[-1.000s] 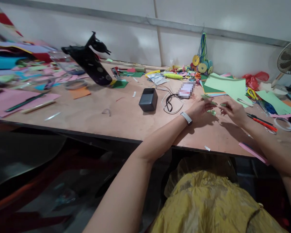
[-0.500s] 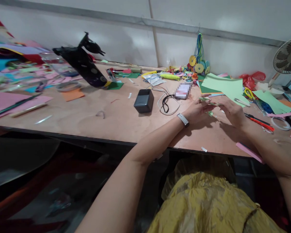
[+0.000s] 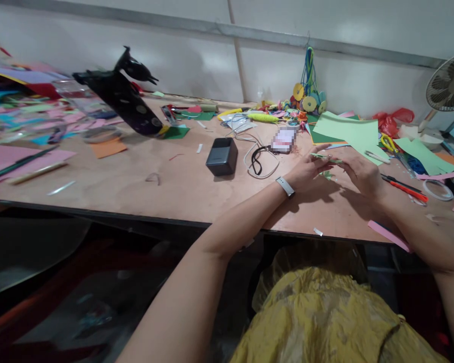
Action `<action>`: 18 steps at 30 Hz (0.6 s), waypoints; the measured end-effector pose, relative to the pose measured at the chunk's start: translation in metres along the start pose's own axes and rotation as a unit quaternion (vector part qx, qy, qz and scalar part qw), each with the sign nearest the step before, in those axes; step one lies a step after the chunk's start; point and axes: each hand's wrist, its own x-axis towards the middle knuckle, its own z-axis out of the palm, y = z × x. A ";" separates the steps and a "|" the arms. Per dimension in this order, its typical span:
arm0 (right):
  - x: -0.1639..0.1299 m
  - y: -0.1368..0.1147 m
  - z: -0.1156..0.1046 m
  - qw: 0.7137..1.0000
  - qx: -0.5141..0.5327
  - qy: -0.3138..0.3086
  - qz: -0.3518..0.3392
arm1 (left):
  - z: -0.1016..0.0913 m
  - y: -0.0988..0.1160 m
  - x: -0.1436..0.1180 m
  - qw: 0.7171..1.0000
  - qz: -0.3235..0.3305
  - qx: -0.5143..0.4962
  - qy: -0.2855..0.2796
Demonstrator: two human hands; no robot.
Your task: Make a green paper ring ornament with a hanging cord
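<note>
A narrow light green paper strip [image 3: 326,157] stretches between my two hands above the table. My left hand [image 3: 306,170], with a pale-banded watch on its wrist, pinches the strip near its left part. At the strip's right end are the closed fingertips of my right hand [image 3: 364,174]; the exact grip is small and partly hidden. Beneath the fingers lie small light green paper scraps [image 3: 327,175]. A phone [image 3: 283,139] with a black strap rests just beyond my left hand. Right of my right hand is an orange craft knife [image 3: 408,191].
A dark power bank [image 3: 222,157] and a white cable [image 3: 263,176] lie left of my hands. Behind are light green sheets [image 3: 344,130] and yellow-handled scissors [image 3: 389,143]. A black tilted holder [image 3: 130,108] stands among paper scraps. The table's front edge [image 3: 196,222] runs below my forearms.
The view has turned slightly right, so things on the table's left sit a little further left. Both hands stay together around the strip, with only small finger movement.
</note>
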 end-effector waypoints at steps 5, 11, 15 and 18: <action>-0.004 0.004 0.004 1.000 -0.025 0.006 -0.017 | 0.000 0.000 0.001 1.000 0.001 0.007 0.006; -0.007 0.006 0.006 0.997 -0.065 0.027 -0.042 | -0.004 -0.004 0.004 1.000 0.011 0.021 -0.003; -0.006 0.006 0.006 0.994 -0.090 0.036 -0.058 | -0.006 -0.006 0.005 0.999 0.018 0.024 -0.018; -0.005 0.005 0.006 0.990 -0.107 0.052 -0.071 | -0.007 -0.007 0.006 0.999 0.020 0.025 -0.026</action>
